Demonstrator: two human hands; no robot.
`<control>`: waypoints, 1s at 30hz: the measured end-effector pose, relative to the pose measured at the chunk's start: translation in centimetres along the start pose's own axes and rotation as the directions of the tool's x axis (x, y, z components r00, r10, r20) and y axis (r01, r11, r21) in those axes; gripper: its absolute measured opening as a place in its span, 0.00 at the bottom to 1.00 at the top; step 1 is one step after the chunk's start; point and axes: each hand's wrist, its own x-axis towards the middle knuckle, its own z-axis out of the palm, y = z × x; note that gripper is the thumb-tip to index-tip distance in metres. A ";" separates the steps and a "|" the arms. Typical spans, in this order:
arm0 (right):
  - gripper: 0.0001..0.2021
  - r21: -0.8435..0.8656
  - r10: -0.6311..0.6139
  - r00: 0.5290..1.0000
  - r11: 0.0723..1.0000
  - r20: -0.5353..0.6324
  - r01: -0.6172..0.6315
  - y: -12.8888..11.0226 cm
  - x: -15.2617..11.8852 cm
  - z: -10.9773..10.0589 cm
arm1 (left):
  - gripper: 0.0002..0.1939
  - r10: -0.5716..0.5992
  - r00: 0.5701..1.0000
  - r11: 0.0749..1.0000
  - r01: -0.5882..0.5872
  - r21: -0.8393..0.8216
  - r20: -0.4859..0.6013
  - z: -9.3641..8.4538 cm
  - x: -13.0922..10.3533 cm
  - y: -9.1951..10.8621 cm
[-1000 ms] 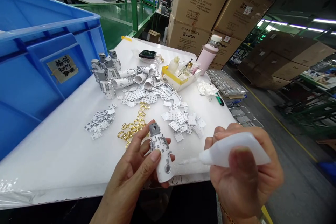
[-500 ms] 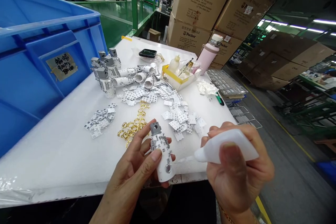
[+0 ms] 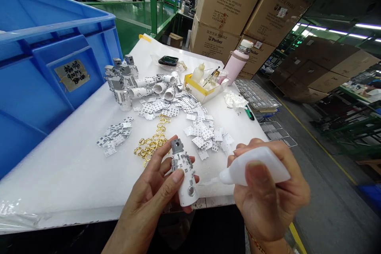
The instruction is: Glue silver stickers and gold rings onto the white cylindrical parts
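Near the table's front edge, my left hand (image 3: pixel 157 186) is wrapped round a white cylindrical model part (image 3: pixel 187 180) with a grey block on top and small grey details on its side. My right hand (image 3: pixel 272 202) grips a white squeeze bottle (image 3: pixel 268 162), thumb pressed on its side, its nozzle pointing left toward the part but apart from it. Beyond my left hand lie gold rings (image 3: pixel 151 145). Small white dotted plates (image 3: pixel 205 135) lie in loose piles, one pile (image 3: pixel 116 137) to the left. Several similar cylinders (image 3: pixel 122 97) stand or lie farther back.
A big blue bin (image 3: pixel 56 107) borders the left side. At the back are a phone (image 3: pixel 168 60), a yellow-edged tray (image 3: pixel 198 92) of bottles and a pink flask (image 3: pixel 236 65). Crumpled tissue (image 3: pixel 235 100) lies at right; cartons (image 3: pixel 226 8) are stacked behind.
The squeeze bottle in my right hand has shifted very slightly left. My left hand and the cylindrical part stay practically still; the view has moved a touch.
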 end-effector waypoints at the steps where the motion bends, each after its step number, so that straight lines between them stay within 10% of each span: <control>1: 0.06 -0.002 -0.011 1.000 1.000 -0.003 0.011 0.0 0.0 0.0 | 0.33 0.002 1.000 1.000 -0.002 -0.003 0.008 0.0 0.0 0.0; 30: 0.07 -0.025 0.002 0.998 1.000 -0.059 -0.003 -0.7 -1.2 -1.1 | 0.36 0.003 1.000 1.000 -0.003 0.010 0.001 0.2 -0.2 0.1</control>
